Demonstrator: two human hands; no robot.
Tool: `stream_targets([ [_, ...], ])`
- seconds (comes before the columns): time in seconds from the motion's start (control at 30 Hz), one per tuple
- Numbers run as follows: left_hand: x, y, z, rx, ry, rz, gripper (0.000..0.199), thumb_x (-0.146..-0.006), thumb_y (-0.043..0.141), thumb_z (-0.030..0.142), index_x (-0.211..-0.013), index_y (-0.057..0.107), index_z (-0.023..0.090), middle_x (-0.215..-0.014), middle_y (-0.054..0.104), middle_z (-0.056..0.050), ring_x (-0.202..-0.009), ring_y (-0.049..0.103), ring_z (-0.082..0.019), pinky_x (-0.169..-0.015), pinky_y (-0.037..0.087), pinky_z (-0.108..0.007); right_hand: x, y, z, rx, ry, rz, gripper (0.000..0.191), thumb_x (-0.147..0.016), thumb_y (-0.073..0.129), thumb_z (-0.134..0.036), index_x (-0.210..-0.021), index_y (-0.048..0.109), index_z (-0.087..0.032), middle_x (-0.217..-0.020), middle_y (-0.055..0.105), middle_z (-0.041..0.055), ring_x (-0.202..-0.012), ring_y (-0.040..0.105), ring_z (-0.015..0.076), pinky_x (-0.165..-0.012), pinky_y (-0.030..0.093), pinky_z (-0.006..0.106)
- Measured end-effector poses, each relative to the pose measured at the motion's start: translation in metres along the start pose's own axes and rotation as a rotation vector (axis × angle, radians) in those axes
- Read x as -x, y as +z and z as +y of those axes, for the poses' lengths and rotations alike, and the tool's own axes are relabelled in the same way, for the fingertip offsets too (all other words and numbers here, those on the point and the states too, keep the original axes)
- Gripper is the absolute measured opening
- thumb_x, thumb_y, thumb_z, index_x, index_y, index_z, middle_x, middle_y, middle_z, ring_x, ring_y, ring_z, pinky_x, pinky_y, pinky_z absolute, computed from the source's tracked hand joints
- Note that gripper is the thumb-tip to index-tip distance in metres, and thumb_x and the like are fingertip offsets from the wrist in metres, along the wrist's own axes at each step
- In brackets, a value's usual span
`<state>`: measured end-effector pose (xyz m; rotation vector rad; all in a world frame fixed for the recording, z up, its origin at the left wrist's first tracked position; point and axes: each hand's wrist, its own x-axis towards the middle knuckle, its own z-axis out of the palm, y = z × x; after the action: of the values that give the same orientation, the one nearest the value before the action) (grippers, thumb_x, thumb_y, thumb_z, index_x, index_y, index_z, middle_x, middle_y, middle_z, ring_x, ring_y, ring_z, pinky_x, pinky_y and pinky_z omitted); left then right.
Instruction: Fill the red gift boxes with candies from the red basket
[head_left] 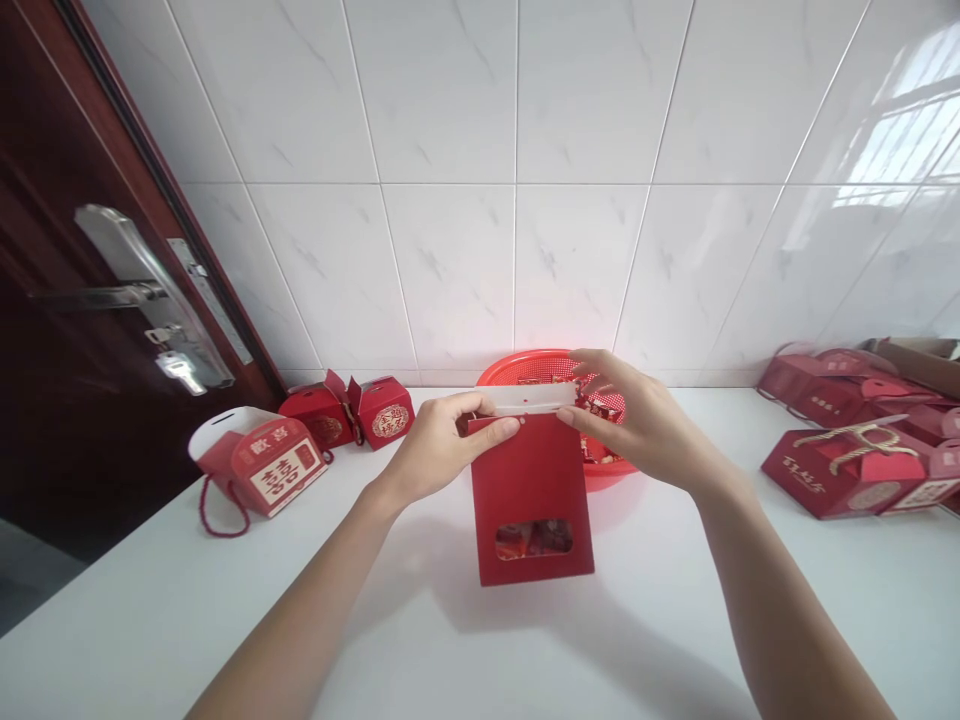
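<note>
A red paper bag (529, 480) hangs upright above the white table, with a small window low on its front showing wrapped pieces inside. Its top edge shows a white flap with a small hole. My left hand (450, 440) pinches the bag's upper left corner between thumb and fingers. At the upper right corner, my right hand (637, 420) has its thumb against the front edge and its fingers spread apart behind. Behind the bag, partly hidden by it, is a red plastic basket (525, 363) holding red wrapped pieces.
On the white table (375, 620), a red gift box with a rope handle (262, 465) and smaller red boxes (384, 412) stand at left. More red boxes (840, 475) are piled at right. A tiled wall (450, 270) rises behind; a dark door (75, 330) is at left.
</note>
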<state>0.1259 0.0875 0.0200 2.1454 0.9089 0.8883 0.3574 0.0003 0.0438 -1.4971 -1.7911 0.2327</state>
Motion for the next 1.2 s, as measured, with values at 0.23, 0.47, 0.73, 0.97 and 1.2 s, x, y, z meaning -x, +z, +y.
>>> stream_targets([
  [0.23, -0.0018, -0.0025, -0.0023, 0.177, 0.078, 0.209, 0.04, -0.086, 0.07, 0.056, -0.075, 0.067, 0.018, -0.075, 0.063, -0.001, -0.07, 0.056, -0.016, -0.062, 0.043, -0.027, -0.0025, 0.0054, -0.0037, -0.337, 0.052, -0.125, 0.037, -0.096, 0.061, -0.049, -0.125, 0.061, -0.025, -0.101, 0.075, 0.0068, -0.094, 0.073, 0.0247, -0.067, 0.061, 0.033],
  [0.47, -0.0003, -0.0001, 0.0003, 0.162, 0.11, 0.276, 0.034, -0.088, 0.07, 0.053, -0.081, 0.073, 0.019, -0.078, 0.069, -0.002, -0.066, 0.058, -0.015, -0.056, 0.043, -0.026, -0.003, 0.0069, -0.0062, -0.438, -0.028, -0.168, 0.022, -0.096, 0.062, -0.042, -0.096, 0.064, -0.021, -0.087, 0.072, 0.0054, -0.078, 0.07, 0.0207, -0.06, 0.056, 0.031],
  [0.73, 0.0001, 0.0018, -0.001, 0.148, 0.129, 0.289, 0.033, -0.088, 0.071, 0.053, -0.08, 0.073, 0.021, -0.078, 0.07, -0.001, -0.069, 0.059, -0.016, -0.057, 0.044, -0.025, -0.0039, 0.0061, -0.0066, -0.451, -0.078, -0.169, 0.017, -0.096, 0.062, -0.034, -0.089, 0.064, -0.019, -0.082, 0.069, 0.0031, -0.07, 0.065, 0.0159, -0.06, 0.053, 0.028],
  [0.97, 0.0019, 0.0027, -0.0032, 0.161, 0.169, 0.331, 0.036, -0.086, 0.074, 0.053, -0.108, 0.075, 0.025, -0.106, 0.074, -0.004, -0.082, 0.065, -0.018, -0.068, 0.052, -0.027, -0.0024, 0.0022, -0.0049, -0.457, -0.022, -0.165, 0.019, -0.095, 0.062, -0.038, -0.089, 0.062, -0.02, -0.085, 0.07, 0.005, -0.076, 0.068, 0.0202, -0.06, 0.055, 0.031],
  [1.2, 0.0032, 0.003, -0.0018, 0.2, 0.129, 0.326, 0.053, -0.084, 0.077, 0.052, -0.128, 0.065, 0.025, -0.095, 0.073, -0.004, -0.085, 0.069, -0.022, -0.071, 0.056, -0.031, -0.0023, 0.001, -0.0046, -0.434, -0.04, -0.167, 0.021, -0.096, 0.061, -0.04, -0.09, 0.062, -0.02, -0.088, 0.07, 0.0054, -0.08, 0.069, 0.0211, -0.071, 0.059, 0.036],
])
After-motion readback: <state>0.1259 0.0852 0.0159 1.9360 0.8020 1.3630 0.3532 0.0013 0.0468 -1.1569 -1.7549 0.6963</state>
